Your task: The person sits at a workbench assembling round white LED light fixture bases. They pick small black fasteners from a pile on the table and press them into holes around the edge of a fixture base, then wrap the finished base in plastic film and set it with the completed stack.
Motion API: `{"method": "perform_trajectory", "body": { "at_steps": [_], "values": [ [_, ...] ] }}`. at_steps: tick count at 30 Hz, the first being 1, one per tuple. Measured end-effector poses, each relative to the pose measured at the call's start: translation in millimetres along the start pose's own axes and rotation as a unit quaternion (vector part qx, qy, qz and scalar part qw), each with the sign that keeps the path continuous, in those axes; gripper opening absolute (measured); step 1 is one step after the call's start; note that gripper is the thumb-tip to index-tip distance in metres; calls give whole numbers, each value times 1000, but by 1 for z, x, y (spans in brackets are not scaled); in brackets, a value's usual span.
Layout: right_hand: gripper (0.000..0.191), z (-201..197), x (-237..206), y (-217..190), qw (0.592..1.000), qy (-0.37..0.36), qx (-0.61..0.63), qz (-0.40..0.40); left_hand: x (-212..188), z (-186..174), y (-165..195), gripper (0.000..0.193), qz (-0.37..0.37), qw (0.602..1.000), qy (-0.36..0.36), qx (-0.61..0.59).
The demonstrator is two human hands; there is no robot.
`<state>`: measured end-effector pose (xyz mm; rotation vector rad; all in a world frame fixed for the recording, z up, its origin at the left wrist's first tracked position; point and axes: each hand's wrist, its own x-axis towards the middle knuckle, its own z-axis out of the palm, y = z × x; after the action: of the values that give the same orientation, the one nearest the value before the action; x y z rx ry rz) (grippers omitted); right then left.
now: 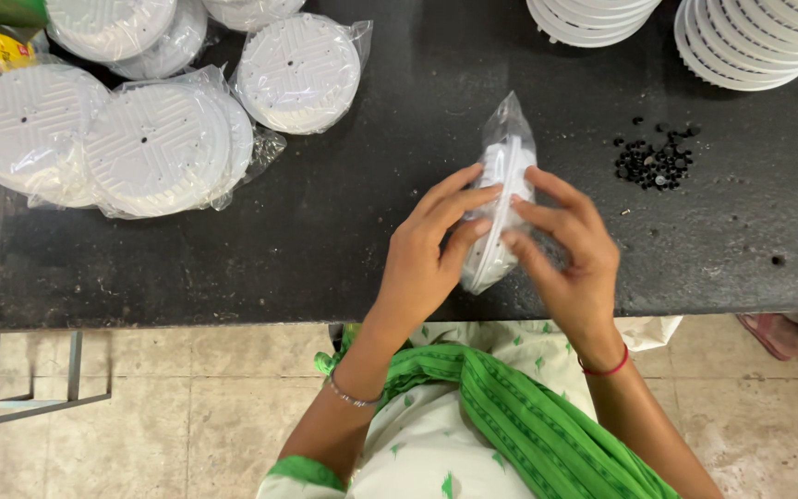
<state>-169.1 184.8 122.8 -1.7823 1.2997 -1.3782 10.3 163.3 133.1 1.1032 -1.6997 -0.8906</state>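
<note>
Disc: white disc in clear bag (501, 199), edge-up, centre of black table (371, 249).
Left hand (431, 254): fingers curled, pinching bag.
Right hand (570, 249): same grip.
10 o'clock: bagged discs (154, 148).
1 o'clock: bare stacks (750, 42).
2 o'clock: black bits (653, 162).

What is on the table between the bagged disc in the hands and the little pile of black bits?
Nothing: in the head view, the stretch of black table between the bagged disc and the pile of black bits is bare.
</note>
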Motion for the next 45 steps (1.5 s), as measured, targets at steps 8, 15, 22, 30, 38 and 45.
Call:
{"method": "perform_trajectory", "body": {
  "at_steps": [8, 15, 22, 30, 38, 45],
  "values": [
    [8, -10, 7, 9, 997, 56, 37, 33, 12, 20, 12, 10, 33, 995, 65, 72],
    [8, -14, 0, 22, 980, 58, 166, 90, 13, 26, 7, 7, 47, 990, 99, 86],
    [17, -18, -4, 15, 986, 67, 149, 38, 13, 9, -1, 15, 56, 994, 65, -73],
    [54, -15, -8, 11, 997, -12, -69, -29, -5, 12, -7, 46, 70, 997, -30, -23],
    [28, -11, -8, 11, 994, 45, -83, -49, 5, 13, -3, 23, 78, 996, 10, 36],
    [15, 2, -3, 3, 987, 71, -130, -63, 5, 15, 10, 14, 104, 984, 66, 126]
  ]
}}
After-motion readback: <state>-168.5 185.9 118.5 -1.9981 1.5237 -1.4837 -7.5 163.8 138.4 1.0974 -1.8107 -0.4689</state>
